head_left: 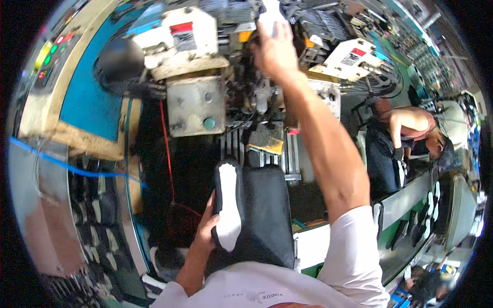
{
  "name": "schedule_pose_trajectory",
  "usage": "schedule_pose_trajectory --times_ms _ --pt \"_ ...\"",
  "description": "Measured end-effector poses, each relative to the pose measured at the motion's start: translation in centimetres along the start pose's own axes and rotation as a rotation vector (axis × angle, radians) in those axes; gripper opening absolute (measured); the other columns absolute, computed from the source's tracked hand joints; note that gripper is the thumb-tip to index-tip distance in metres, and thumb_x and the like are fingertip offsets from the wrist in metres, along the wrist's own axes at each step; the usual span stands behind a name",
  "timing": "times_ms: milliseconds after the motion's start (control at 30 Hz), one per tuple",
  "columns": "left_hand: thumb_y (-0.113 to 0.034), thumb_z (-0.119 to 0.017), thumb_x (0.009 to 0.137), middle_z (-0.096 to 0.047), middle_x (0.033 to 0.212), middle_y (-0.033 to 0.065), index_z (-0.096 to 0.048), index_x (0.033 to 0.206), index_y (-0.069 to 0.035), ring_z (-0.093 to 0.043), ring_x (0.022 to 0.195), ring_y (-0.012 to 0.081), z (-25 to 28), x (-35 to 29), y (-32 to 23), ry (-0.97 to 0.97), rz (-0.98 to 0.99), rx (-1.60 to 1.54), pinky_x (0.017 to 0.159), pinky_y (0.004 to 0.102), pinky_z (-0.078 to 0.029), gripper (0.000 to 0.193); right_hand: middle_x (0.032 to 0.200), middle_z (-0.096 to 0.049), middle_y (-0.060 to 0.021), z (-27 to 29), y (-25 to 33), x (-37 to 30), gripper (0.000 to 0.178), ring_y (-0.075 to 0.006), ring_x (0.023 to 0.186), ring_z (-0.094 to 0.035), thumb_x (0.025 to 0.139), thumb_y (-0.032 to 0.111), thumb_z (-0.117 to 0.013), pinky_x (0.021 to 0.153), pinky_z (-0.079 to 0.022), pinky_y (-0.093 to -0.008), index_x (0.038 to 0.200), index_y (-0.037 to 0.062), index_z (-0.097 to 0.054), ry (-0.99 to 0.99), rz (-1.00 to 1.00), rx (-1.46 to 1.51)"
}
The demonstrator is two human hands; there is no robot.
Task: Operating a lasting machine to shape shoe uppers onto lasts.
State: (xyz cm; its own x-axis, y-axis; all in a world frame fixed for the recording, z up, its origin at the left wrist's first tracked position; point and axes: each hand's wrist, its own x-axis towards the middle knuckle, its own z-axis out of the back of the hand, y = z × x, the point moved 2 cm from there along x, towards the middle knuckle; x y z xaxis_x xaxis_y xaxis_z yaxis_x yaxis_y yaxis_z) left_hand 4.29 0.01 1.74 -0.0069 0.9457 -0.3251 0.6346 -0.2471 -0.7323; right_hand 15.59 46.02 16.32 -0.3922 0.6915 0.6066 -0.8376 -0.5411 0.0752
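Left hand wraps black shoe, white sole up; keep it steady against lap. Right hand pinches white piece by machine; grip firmly, avoid moving parts.

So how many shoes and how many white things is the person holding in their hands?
Black shoe with a white sole, in the left hand: 1
White object, gripped by the raised right hand, too blurred to name: 1
Total held: 2
More dark shoes sit on the racks at the sides, too blurred to count.
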Motion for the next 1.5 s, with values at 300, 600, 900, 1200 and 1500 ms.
schedule_pose_trajectory --times_ms 300,600,900,1200,1500 --pt "-0.019 -0.070 0.092 -0.031 0.176 0.0150 -0.026 0.174 -0.008 -0.028 0.161 0.0255 4.8 -14.1 -1.1 -0.423 -0.168 0.275 0.131 0.0367 -0.020 0.093 0.161 -0.046 -0.0334 -2.4 1.1 -30.4 0.057 -0.0506 0.149 -0.044 0.106 0.025 -0.065 0.126 -0.037 -0.0520 0.157 0.0031 -0.052 0.446 -0.057 0.377" --pt "0.004 -0.071 0.099 -0.051 0.158 0.0130 -0.025 0.174 -0.012 -0.065 0.125 0.0185 13.8 -35.0 2.7 -1.242 -0.618 0.260 0.110 0.0327 -0.049 0.089 0.142 -0.070 -0.0186 -8.2 1.9 -43.5 0.048 -0.0432 0.132 -0.062 0.110 0.040 -0.056 0.116 -0.045 -0.0546 0.142 0.0053 -0.068 0.538 0.333 0.239" --pt "-0.008 -0.076 0.090 -0.049 0.162 0.0239 -0.030 0.169 -0.001 -0.052 0.144 0.0300 13.3 -57.5 10.2 -2.022 -0.509 0.358 0.120 0.0357 -0.040 0.092 0.142 -0.071 -0.0160 -8.6 2.1 -43.6 0.046 -0.0411 0.133 -0.061 0.109 0.041 -0.055 0.111 -0.049 -0.0507 0.138 0.0108 -0.074 0.624 0.264 0.241" --pt "-0.034 -0.065 0.101 -0.068 0.130 0.0353 -0.038 0.168 -0.022 -0.064 0.126 0.0516 12.9 -59.4 18.0 -1.709 0.852 1.006 0.106 0.0575 -0.054 0.073 0.129 -0.074 -0.0220 -7.6 2.9 -43.8 0.044 -0.0451 0.119 -0.066 0.109 0.035 -0.057 0.108 -0.049 -0.0536 0.134 0.0027 -0.072 0.426 0.423 0.303" --pt "-0.023 -0.062 0.105 -0.075 0.116 0.0285 -0.074 0.121 0.001 -0.074 0.107 0.0466 14.5 -51.2 -0.7 -1.535 0.489 1.713 0.091 0.0546 -0.059 0.031 0.144 -0.066 -0.0234 0.6 4.2 -47.3 0.036 -0.0414 0.136 -0.060 0.097 0.017 -0.068 0.118 -0.046 -0.0493 0.128 -0.0022 -0.074 0.450 0.056 0.485"
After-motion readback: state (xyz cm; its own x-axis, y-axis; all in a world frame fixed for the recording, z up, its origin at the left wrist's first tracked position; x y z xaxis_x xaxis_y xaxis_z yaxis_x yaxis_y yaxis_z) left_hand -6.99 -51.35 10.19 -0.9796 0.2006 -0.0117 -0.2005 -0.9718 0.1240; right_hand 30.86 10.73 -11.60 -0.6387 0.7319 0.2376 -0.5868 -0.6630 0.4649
